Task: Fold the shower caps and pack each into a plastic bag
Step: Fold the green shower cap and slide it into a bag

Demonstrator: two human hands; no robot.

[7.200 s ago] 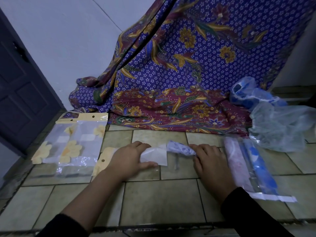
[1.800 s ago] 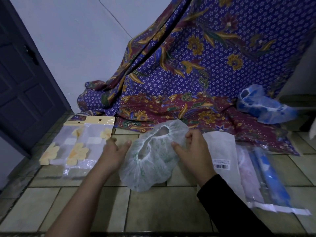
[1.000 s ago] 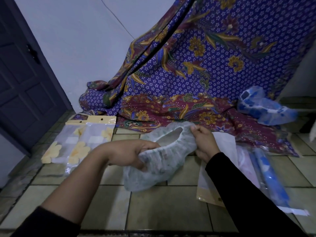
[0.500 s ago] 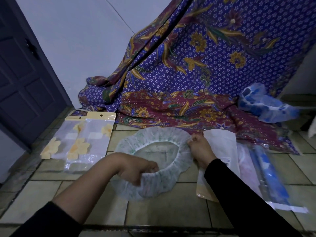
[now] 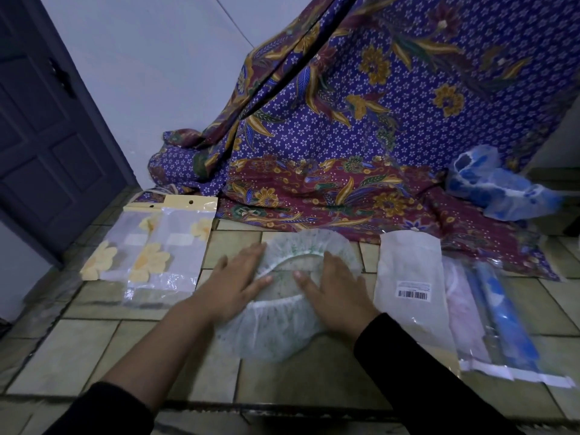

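On a tiled floor (image 5: 314,372), a clear green-speckled shower cap (image 5: 273,337) lies spread flat, not yet folded. The left hand (image 5: 232,290) and right hand (image 5: 339,293) press it with straight, released fingers. Just right, an empty barcoded bag (image 5: 408,271) waits. Beyond it, filled bags (image 5: 489,312) look finished. A blue cap (image 5: 499,189) lies loose, unpacked.

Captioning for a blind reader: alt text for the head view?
The left hand and right hand press flat on a clear shower cap spread on tiles. Flower-print bags lie to its left, a barcoded bag and packed bags to its right.
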